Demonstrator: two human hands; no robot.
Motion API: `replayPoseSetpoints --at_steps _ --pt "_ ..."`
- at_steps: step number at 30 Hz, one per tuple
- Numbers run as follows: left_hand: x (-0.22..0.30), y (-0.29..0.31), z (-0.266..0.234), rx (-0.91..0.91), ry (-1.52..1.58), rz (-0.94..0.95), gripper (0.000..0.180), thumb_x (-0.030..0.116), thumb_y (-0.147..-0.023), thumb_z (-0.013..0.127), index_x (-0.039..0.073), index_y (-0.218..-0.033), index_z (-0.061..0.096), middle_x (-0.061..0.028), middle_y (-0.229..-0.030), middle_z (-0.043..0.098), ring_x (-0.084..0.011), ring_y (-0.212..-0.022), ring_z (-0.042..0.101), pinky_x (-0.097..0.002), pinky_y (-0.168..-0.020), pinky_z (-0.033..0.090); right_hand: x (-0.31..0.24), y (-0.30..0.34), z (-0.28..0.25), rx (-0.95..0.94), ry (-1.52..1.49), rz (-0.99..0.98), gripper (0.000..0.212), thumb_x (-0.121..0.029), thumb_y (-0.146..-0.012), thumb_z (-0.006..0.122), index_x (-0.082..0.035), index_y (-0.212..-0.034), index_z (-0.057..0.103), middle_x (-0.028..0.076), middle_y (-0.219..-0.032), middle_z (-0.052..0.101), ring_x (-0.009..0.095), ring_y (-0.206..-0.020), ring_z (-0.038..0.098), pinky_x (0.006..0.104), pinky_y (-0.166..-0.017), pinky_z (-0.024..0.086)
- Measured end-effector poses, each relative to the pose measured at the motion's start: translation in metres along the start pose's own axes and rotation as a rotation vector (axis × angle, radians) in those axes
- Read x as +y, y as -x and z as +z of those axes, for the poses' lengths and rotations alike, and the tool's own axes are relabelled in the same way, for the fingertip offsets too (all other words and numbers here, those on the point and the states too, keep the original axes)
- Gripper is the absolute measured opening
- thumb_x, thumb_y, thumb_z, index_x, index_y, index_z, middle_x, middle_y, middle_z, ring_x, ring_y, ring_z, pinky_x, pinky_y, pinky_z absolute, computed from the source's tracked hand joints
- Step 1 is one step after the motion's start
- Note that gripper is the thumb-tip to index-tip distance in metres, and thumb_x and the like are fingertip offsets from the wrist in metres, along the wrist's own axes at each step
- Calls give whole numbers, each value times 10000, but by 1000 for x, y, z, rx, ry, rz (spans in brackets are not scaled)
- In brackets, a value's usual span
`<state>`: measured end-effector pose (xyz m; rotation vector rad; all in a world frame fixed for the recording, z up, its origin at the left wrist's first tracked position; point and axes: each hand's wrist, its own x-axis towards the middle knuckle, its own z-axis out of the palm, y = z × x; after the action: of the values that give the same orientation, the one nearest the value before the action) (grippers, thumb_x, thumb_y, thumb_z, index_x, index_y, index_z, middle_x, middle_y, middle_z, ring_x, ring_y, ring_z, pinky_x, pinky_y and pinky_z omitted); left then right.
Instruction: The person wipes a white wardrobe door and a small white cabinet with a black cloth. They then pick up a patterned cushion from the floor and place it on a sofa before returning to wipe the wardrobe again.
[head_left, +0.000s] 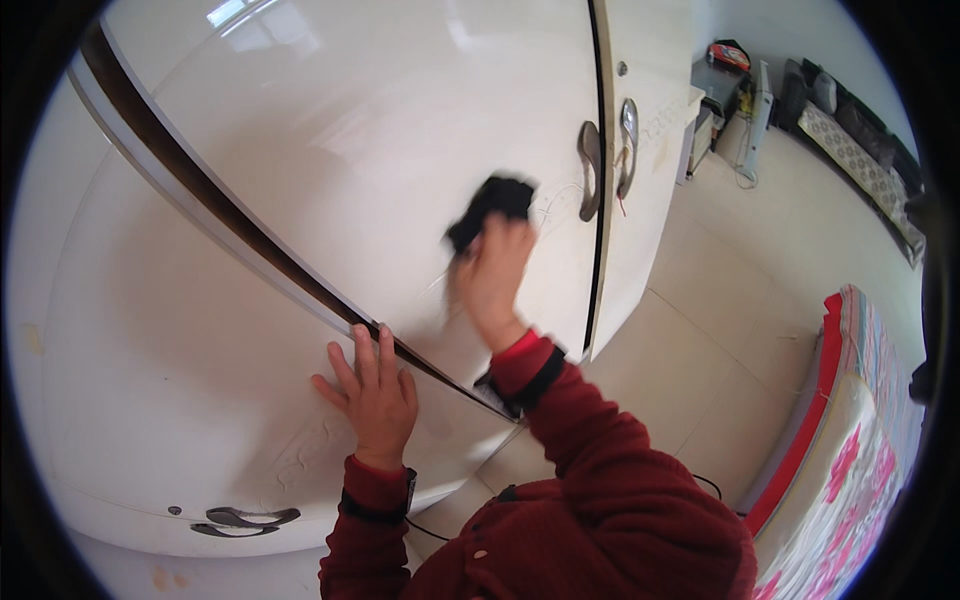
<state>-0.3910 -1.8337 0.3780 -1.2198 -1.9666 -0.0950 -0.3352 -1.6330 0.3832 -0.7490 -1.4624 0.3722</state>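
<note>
My right hand (492,272) presses a black cloth (488,208) against a glossy white wardrobe door (380,130), a little left of its curved metal handle (589,170); hand and cloth are motion-blurred. My left hand (372,392) lies flat with fingers spread on the lower white door panel (170,340), its fingertips at the dark trim strip (230,225) that crosses the doors. Both arms wear dark red sleeves with black wrist bands.
A second door with its own handle (628,145) adjoins on the right. Another handle (240,520) sits at lower left. Beige tiled floor (740,280) spreads right, with a floral bed edge (850,460), a dark sofa (860,140) and a cabinet (715,100).
</note>
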Motion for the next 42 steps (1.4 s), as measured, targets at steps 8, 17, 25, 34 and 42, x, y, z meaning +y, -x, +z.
replayPoseSetpoints --at_steps 8,17,25,34,42 --pt "-4 1 13 17 -41 27 545 152 -819 557 198 -1357 477 -98 -1488 321 -408 -1378 165 -645 -1053 -44 -28 121 -3 -270 -108 -58 661 -31 -687 612 7 -1322 431 267 -1374 352 477 -1206 359 529 -957 336" --pt "-3 -1 18 29 -111 23 500 171 -812 582 247 -1304 529 -97 -1474 335 -435 -1355 179 -661 -1037 -73 21 44 -2 -115 -36 219 445 27 -711 551 54 -1150 486 272 -1100 444 484 -1064 381 532 -947 326" --pt "-3 3 22 10 -101 -1 557 230 -749 621 247 -1297 526 -126 -1477 320 -464 -1359 143 -661 -1033 -103 92 6 -11 -28 28 185 536 75 -684 544 64 -1211 444 266 -1204 427 468 -1107 374 507 -985 313" --pt "-5 3 26 41 -174 47 662 239 -747 655 225 -1375 444 -136 -1537 206 -456 -1406 -12 -633 -1056 -116 137 84 -10 -178 -101 480 591 88 -711 481 75 -1292 374 299 -1300 355 483 -1158 337 508 -1021 276" --pt "-3 1 24 55 -199 67 610 225 -763 633 188 -1352 479 -153 -1519 247 -463 -1406 -24 -619 -1068 -110 212 40 -12 -104 78 434 548 78 -728 511 74 -1265 404 284 -1272 386 463 -1161 361 484 -1022 304"
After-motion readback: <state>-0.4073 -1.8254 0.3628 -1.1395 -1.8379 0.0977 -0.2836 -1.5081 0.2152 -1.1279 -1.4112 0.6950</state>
